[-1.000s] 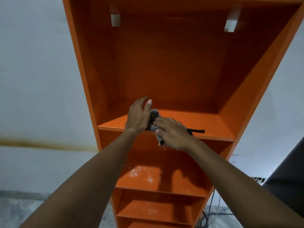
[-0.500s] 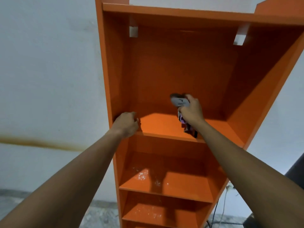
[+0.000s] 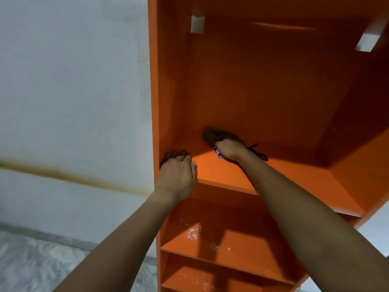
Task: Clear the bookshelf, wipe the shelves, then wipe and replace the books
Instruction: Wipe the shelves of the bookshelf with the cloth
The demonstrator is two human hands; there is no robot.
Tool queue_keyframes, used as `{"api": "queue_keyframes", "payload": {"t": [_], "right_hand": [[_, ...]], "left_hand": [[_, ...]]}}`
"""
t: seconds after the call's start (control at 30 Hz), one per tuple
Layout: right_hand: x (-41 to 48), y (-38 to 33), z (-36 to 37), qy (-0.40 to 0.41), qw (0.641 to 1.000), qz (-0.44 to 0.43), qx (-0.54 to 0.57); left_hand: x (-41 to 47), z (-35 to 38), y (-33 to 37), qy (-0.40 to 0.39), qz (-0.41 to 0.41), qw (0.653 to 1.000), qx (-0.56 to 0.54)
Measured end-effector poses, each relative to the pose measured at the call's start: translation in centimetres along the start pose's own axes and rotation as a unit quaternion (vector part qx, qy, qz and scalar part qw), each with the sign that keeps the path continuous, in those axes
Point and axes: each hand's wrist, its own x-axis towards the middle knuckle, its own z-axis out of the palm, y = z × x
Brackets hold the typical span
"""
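Observation:
An orange bookshelf point(image 3: 273, 91) fills the right of the head view, with no books on the shelves I see. My right hand point(image 3: 230, 150) grips a dark crumpled cloth point(image 3: 213, 135) and holds it against the back left of the upper shelf board point(image 3: 284, 173). A black cord from the cloth trails right of the hand. My left hand point(image 3: 177, 173) grips the shelf's front left corner, fingers curled over the side panel's edge.
White specks of dust lie on the lower shelf point(image 3: 193, 232) and the one below. A pale wall point(image 3: 73, 91) with a brown stain line stands left of the bookshelf. Two white brackets point(image 3: 197, 24) sit near the top.
My right hand has carried the cloth from the shelf's front edge to its back, then leftward. My left hand left the cloth and took hold of the front left corner.

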Motion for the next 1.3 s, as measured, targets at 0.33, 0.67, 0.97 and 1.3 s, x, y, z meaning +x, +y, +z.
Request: {"api": "queue_keyframes", "payload": {"t": [0.33, 0.67, 0.97, 1.3], "right_hand": [[4.2, -5.5, 3.5, -0.015, 0.983, -0.158, 0.088], [-3.2, -5.5, 4.7, 0.004, 0.983, -0.182, -0.013], [-9.4, -5.6, 6.7, 0.026, 0.965, -0.258, -0.028], [-14.0, 0.1, 5.8, 0.172, 0.960, -0.197, -0.099]], "left_hand": [[-0.3, -0.3, 0.4, 0.023, -0.032, 0.999, -0.020], [-4.8, -0.6, -1.6, 0.099, 0.049, 0.985, -0.132], [-9.5, -1.2, -3.4, 0.110, -0.010, 0.985, -0.134], [-7.3, -2.0, 1.5, 0.045, 0.059, 0.997, -0.015]]}}
